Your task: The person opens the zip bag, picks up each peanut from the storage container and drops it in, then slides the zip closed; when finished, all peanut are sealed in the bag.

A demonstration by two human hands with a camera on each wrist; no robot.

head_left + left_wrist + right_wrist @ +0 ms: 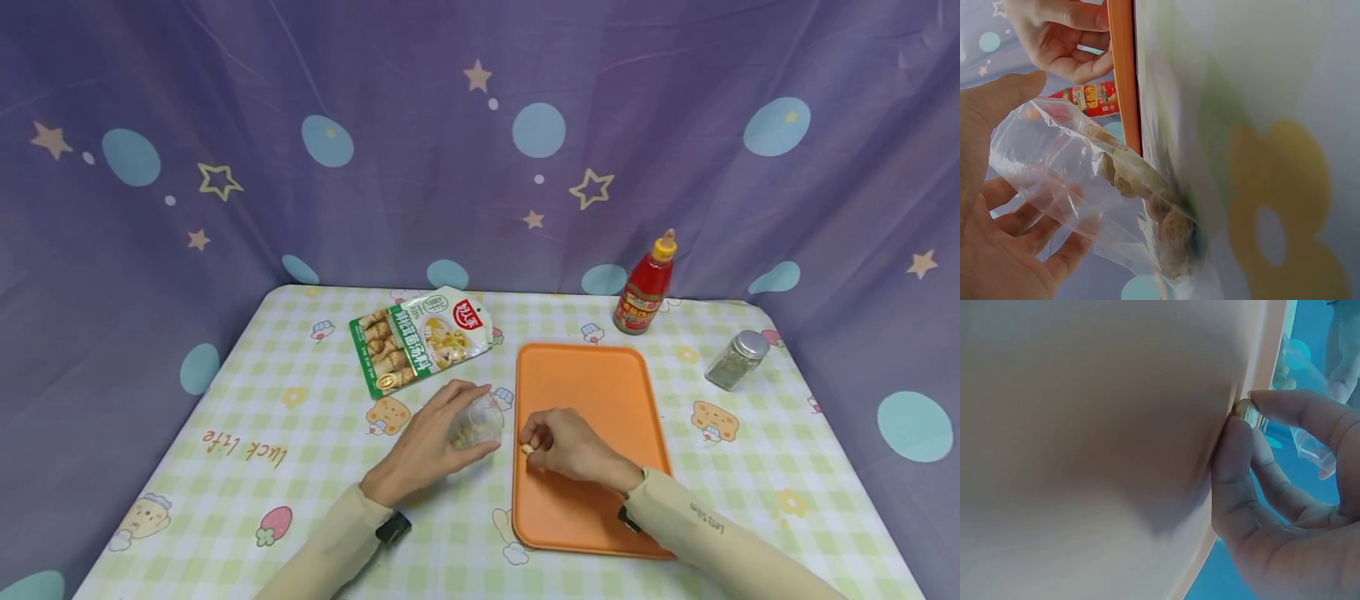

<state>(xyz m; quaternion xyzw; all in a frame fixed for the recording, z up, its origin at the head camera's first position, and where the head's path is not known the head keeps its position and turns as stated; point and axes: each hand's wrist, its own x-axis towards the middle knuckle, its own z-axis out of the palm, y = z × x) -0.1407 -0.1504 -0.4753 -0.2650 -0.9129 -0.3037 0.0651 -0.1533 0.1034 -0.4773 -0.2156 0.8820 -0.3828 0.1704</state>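
My left hand [431, 442] holds a clear plastic bag [483, 417] just left of the orange tray [588, 379]. Several peanuts in their shells [1175, 234] lie in the lower part of the bag, close to the tablecloth. In the left wrist view the thumb stands at the bag's upper side and the other fingers lie behind the film. Over the tray's left edge, my right hand [573, 446] pinches a small peanut [1244, 409] between thumb and fingertips. The tray's bare surface fills much of the right wrist view.
A green and white food pouch [423, 337] lies behind my left hand. Beyond the tray stands a red sauce bottle [645, 292] with a yellow cap. To the right, a glass spice jar [737, 360] leans on the checked tablecloth [300, 375]. A purple curtain [420, 167] hangs behind.
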